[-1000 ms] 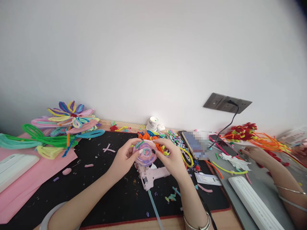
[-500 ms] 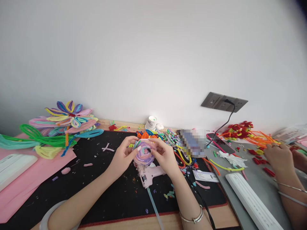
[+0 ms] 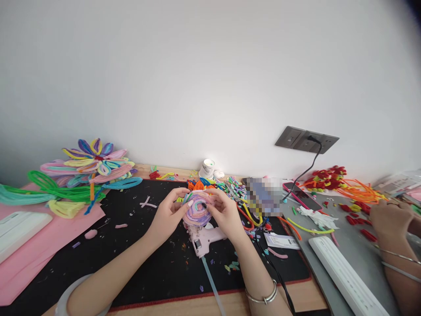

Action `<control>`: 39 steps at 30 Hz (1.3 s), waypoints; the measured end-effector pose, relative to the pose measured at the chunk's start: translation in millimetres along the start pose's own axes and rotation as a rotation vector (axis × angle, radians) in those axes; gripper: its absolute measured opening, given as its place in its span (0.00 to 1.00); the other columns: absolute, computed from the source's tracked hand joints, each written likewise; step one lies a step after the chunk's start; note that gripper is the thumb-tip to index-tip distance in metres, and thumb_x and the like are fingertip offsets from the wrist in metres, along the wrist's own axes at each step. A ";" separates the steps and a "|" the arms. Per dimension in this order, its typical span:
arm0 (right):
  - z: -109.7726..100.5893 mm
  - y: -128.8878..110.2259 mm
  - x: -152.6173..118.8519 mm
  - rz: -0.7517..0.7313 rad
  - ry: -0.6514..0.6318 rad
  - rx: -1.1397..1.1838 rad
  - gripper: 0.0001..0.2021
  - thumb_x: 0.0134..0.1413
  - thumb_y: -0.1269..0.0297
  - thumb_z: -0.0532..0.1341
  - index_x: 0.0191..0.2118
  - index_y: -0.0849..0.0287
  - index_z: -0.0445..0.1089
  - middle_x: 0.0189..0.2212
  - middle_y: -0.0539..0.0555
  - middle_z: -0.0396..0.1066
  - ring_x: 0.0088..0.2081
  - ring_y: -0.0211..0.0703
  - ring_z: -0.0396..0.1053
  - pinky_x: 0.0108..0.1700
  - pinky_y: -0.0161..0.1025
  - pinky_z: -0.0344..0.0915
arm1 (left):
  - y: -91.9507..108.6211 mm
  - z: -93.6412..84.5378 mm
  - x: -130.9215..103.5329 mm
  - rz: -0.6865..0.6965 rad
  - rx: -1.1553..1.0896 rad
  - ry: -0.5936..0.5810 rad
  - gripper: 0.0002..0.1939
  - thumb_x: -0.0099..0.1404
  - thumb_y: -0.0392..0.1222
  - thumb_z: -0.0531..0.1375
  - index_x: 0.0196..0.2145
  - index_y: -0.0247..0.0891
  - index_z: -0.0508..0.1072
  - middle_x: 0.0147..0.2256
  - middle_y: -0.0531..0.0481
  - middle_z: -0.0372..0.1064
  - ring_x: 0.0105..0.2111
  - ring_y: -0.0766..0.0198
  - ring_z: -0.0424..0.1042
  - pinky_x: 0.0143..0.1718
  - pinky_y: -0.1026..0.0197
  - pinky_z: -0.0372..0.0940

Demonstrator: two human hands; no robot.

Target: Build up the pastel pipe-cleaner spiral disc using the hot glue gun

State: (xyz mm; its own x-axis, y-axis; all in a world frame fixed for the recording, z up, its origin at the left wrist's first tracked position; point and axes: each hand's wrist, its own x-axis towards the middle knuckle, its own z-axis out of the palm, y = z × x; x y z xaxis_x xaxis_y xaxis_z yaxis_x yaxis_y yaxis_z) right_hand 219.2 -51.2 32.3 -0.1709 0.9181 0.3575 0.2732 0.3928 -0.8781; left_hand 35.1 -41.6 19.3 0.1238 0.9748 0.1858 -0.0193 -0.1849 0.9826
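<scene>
A round spiral coil of pink, purple and teal fuzzy stems (image 3: 198, 213) is held upright between my two hands. My left hand (image 3: 171, 213) grips its left edge, thumb on the front face. On its right edge, my right hand (image 3: 224, 210) pinches with thumb and fingers, near a small dark spot by the centre. Just below and behind the coil lies a pale pink glue gun (image 3: 205, 241) on the black mat (image 3: 148, 267), a translucent glue stick (image 3: 212, 281) running from it toward the front edge.
Stem flowers (image 3: 98, 160) and green stem bundles (image 3: 70, 191) lie left on pink paper (image 3: 66, 228). Cut stem bits (image 3: 235, 186), a white cup (image 3: 208, 169), a phone (image 3: 301, 196) and a white power strip (image 3: 348, 276) lie around. Another person's hand (image 3: 390, 219) is at right.
The other person's hand at the far right has shifted slightly right. My hands and the coil have hardly moved.
</scene>
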 end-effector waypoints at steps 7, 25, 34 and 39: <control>0.1 2.1 0.9 -0.009 0.000 0.024 0.16 0.54 0.73 0.58 0.49 0.55 0.69 0.45 0.54 0.74 0.42 0.43 0.74 0.43 0.39 0.70 | -3.1 -0.5 -0.8 0.004 -0.039 -0.006 0.16 0.61 0.47 0.62 0.43 0.39 0.66 0.41 0.49 0.70 0.33 0.63 0.75 0.32 0.60 0.71; 0.4 -0.9 1.9 0.037 0.015 0.018 0.14 0.52 0.73 0.59 0.45 0.54 0.67 0.36 0.51 0.73 0.35 0.43 0.72 0.36 0.37 0.65 | -6.3 0.2 0.3 0.021 -0.068 0.002 0.12 0.61 0.46 0.62 0.41 0.39 0.67 0.41 0.51 0.70 0.35 0.61 0.76 0.36 0.57 0.71; 0.4 -0.8 1.1 0.048 0.019 0.028 0.14 0.52 0.73 0.59 0.45 0.54 0.67 0.36 0.51 0.73 0.34 0.42 0.71 0.34 0.37 0.65 | -7.9 0.1 0.5 0.014 -0.059 0.005 0.13 0.61 0.46 0.62 0.41 0.40 0.67 0.41 0.51 0.68 0.33 0.64 0.74 0.33 0.60 0.70; 1.2 0.2 2.2 0.093 0.039 0.074 0.15 0.52 0.73 0.60 0.46 0.55 0.66 0.31 0.50 0.72 0.32 0.41 0.70 0.34 0.36 0.65 | -7.8 0.3 1.4 0.015 -0.051 -0.003 0.14 0.61 0.45 0.61 0.44 0.40 0.67 0.40 0.50 0.68 0.35 0.63 0.74 0.34 0.60 0.70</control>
State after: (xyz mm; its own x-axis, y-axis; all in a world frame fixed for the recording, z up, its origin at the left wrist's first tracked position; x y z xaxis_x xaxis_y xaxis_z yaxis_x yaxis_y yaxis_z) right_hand 217.7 -49.1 32.5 -0.1110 0.9522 0.2844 0.2149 0.3024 -0.9286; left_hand 35.7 -38.8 11.9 0.1264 0.9716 0.2003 -0.0713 -0.1924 0.9787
